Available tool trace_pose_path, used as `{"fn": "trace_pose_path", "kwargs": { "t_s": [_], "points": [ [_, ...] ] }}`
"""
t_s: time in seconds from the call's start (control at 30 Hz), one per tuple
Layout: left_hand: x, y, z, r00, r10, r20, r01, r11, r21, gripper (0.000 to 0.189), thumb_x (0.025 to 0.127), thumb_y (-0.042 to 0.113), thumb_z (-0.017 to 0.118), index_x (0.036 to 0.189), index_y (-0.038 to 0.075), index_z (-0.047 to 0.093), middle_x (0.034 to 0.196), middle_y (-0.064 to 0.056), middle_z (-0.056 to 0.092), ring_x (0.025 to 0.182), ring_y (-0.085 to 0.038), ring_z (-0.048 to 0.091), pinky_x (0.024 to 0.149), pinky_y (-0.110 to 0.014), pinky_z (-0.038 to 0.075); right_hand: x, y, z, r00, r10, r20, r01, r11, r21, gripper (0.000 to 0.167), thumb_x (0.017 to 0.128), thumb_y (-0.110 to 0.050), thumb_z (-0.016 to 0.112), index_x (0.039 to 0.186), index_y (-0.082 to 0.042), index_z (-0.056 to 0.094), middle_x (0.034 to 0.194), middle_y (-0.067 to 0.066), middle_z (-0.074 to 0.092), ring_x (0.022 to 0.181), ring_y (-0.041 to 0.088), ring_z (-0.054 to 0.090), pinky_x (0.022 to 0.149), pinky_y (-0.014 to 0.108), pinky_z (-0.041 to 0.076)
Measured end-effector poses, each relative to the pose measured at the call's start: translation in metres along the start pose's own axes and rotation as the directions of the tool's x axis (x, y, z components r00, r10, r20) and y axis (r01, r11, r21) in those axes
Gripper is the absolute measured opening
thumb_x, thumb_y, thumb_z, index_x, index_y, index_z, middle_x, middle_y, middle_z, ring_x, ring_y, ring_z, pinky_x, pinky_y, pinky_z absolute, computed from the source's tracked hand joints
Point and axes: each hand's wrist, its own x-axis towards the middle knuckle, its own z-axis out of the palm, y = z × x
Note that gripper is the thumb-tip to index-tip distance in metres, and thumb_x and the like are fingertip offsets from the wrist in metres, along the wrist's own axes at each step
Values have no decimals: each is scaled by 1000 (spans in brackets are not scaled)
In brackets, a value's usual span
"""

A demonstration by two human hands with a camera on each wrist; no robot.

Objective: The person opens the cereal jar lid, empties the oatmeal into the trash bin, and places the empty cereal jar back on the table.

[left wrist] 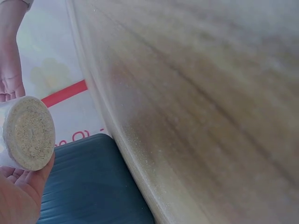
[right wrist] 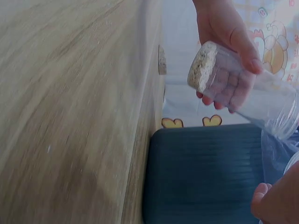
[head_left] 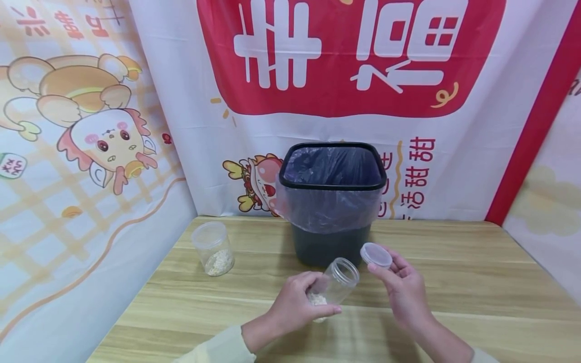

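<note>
My left hand (head_left: pixel 292 302) grips a clear plastic jar (head_left: pixel 337 286), tilted with its uncovered mouth toward the upper right. Pale flakes, perhaps oats, lie at the bottom of the jar; through its base in the left wrist view the flakes (left wrist: pixel 32 133) fill the whole circle. To the right of the mouth, my right hand (head_left: pixel 405 290) pinches a round translucent screw lid (head_left: pixel 376 255) between thumb and fingers, apart from the jar. The right wrist view has the left hand (right wrist: pixel 224 30) wrapped around the jar (right wrist: pixel 273 105), raised above the table.
A second clear jar (head_left: pixel 212 248) with pale flakes in its bottom stands at the table's left. Just behind the hands is a dark bin (head_left: pixel 333 242) lined with a translucent bag. A printed cloth (head_left: pixel 254 128) hangs behind the wooden table (head_left: pixel 436 252).
</note>
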Motion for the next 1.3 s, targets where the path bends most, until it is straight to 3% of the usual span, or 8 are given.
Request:
{"fn": "trace_pose_path", "kwargs": {
  "t_s": [0.3, 0.57, 0.83, 1.0, 1.13, 1.3],
  "points": [
    [-1, -1, 1, 998, -57, 9, 57, 998, -11, 56, 68, 47, 86, 105, 9, 68, 94, 4, 67, 81, -6, 60, 72, -20, 51, 11, -3, -16, 997, 66, -44, -73, 983, -169, 43, 86, 2, 70, 126, 1, 54, 102, -7, 70, 100, 6, 62, 88, 19, 48],
    [-1, -4, 2, 998, -58, 30, 59, 998, -7, 58, 69, 47, 85, 107, 7, 67, 97, 1, 68, 84, -8, 62, 74, -20, 51, 22, -7, -34, 996, 83, -26, -87, 916, -393, 56, 85, -8, 74, 132, 9, 48, 100, -11, 67, 97, 3, 61, 85, 16, 48],
    [-1, -6, 4, 996, -67, 64, 68, 997, -19, 56, 70, 39, 86, 109, 4, 65, 101, -1, 68, 88, -9, 62, 77, -22, 52, 33, -9, -50, 994, 95, -48, -106, 874, -474, 61, 84, -9, 76, 134, 10, 47, 98, -11, 67, 92, 0, 61, 82, 15, 48],
    [0, -7, 5, 990, -103, 92, 107, 993, -39, 54, 71, 34, 87, 110, 5, 64, 103, -3, 67, 88, -10, 61, 77, -23, 51, 38, -10, -56, 992, 121, -23, -114, 831, -544, 65, 84, -11, 76, 137, 10, 44, 115, 8, 66, 93, -2, 60, 82, 15, 48],
    [-1, -7, 5, 987, -120, 110, 127, 991, -53, 53, 71, 33, 87, 111, 6, 64, 103, -3, 67, 90, -11, 62, 78, -24, 52, 43, -10, -61, 992, 121, 32, -76, 784, -616, 67, 84, -12, 76, 137, 12, 43, 126, 24, 59, 95, -3, 58, 81, 14, 47],
    [-1, -7, 5, 983, -131, 128, 138, 989, -49, 53, 71, 32, 87, 110, 7, 63, 102, -1, 66, 91, -16, 63, 80, -28, 52, 47, -11, -65, 989, 123, 87, -25, 702, -711, 68, 83, -13, 77, 136, 14, 43, 129, 31, 54, 109, 20, 59, 82, 15, 47]
  ]
}}
